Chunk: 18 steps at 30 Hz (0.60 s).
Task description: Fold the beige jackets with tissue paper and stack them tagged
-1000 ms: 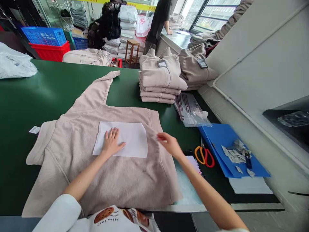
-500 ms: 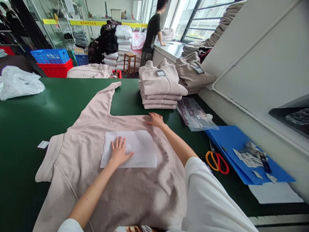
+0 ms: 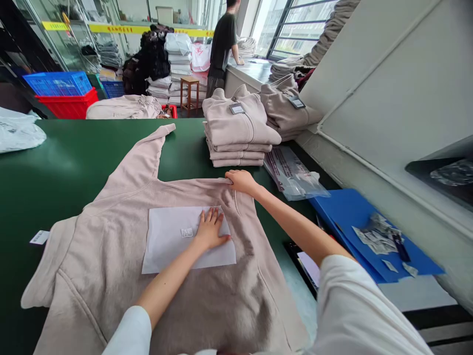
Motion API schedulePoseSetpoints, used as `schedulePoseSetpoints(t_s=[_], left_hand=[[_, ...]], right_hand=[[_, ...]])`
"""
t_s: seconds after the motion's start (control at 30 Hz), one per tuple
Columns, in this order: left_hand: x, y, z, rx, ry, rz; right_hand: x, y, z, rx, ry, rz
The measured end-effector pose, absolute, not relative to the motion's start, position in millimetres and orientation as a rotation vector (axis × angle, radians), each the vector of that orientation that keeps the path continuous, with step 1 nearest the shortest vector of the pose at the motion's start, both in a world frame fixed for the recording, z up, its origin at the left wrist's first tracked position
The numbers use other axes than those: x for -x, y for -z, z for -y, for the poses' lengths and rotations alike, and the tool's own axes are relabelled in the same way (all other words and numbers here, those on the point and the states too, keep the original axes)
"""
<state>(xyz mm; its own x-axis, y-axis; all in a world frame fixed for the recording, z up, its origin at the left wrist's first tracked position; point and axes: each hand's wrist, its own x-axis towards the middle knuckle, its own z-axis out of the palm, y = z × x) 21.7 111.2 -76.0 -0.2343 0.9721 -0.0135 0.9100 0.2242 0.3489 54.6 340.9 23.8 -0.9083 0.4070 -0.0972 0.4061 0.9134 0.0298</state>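
A beige garment (image 3: pixel 121 246) is spread over the green table (image 3: pixel 22 197), its collar end to the left with a white tag (image 3: pixel 40 237) beside it. On the garment lies a white sheet (image 3: pixel 162 241) with a small printed label (image 3: pixel 186 232). My left hand (image 3: pixel 211 230) presses flat on the right part of the sheet, fingers spread. At the garment's far edge, my right hand (image 3: pixel 242 181) has its fingers curled over the fabric, gripping it.
Folded beige garments (image 3: pixel 240 128) are stacked at the back. To the right are plastic bags (image 3: pixel 295 172), a blue folder (image 3: pixel 351 207) with small packets, and a dark tray (image 3: pixel 303 266). A white bag (image 3: pixel 20 133) sits far left. A person (image 3: pixel 221 49) stands beyond the table.
My left hand has slid right across the sheet. My right hand has closed on the garment's far edge. The scissors are now hidden behind my right arm. The view has shifted slightly.
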Motion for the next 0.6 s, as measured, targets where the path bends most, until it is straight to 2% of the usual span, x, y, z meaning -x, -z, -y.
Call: schedulePoseSetpoints(t_s=[0.13,0.23,0.4,0.5,0.6], left_hand=[[-2.2,54.3,-94.1,-1.697,-0.538,-2.215],[55.5,32.5,-73.7,-1.536,-0.583,-2.305],[219.4,2.6,-40.4,-0.974,-0.632,-2.791],[302.8,-8.7,-29.0,-0.605,-0.647,-2.984],[350.2,-11.3,-27.4,-0.304,-0.701,-2.983]], right_hand=[[-101.3,-31.3,-276.6,-0.244,-0.153,-3.067],[-136.8,2.5,-237.7,-0.074,0.008,-3.079],[-164.2,77.7,-222.3,0.027,0.328,-3.260],[-167.5,97.8,-225.0,-0.011,0.470,-3.312],[-169.1,101.8,-226.2,-0.052,0.547,-3.339]])
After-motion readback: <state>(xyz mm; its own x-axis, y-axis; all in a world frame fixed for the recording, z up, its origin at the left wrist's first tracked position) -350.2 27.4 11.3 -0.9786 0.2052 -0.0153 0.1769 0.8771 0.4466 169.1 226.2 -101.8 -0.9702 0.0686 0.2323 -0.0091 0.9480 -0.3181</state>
